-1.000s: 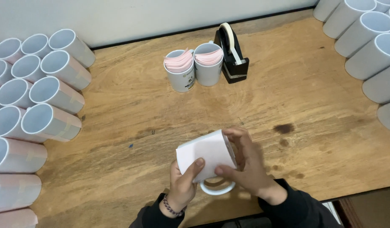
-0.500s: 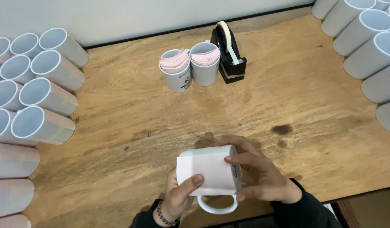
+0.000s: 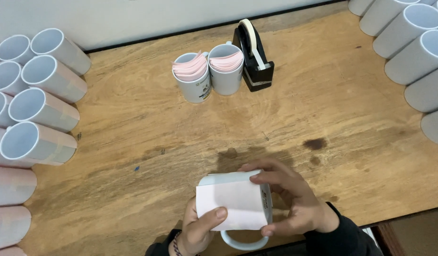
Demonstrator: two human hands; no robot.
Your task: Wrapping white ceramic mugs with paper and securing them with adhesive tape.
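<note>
On the wooden table [image 3: 133, 142], near its front edge, we are holding a white mug [image 3: 238, 242] on its side with a sheet of white paper [image 3: 230, 204] wrapped over its body, and compared with a second ago we are bringing it lower and closer to us, with the handle now pointing down toward our body instead of being tucked beneath the paper. That suggests we are pressing the sheet flush around the mug. Our right hand [image 3: 295, 199] is curling over the far end and the right edge of the paper, fingers closed against it; our left hand [image 3: 200, 227] is gripping from below, thumb pinning the sheet's lower edge. The rows of wrapped mugs [image 3: 38, 109] on the left and the plain mugs [image 3: 413, 42] on the right are running out of view, so we are not able to count them. Behind, the two mugs of pink slips [image 3: 209, 71] and the black tape dispenser [image 3: 254, 57] are staying put. The paper is covering the mug's face, and our palms and its lower rim are partly cut off.
</note>
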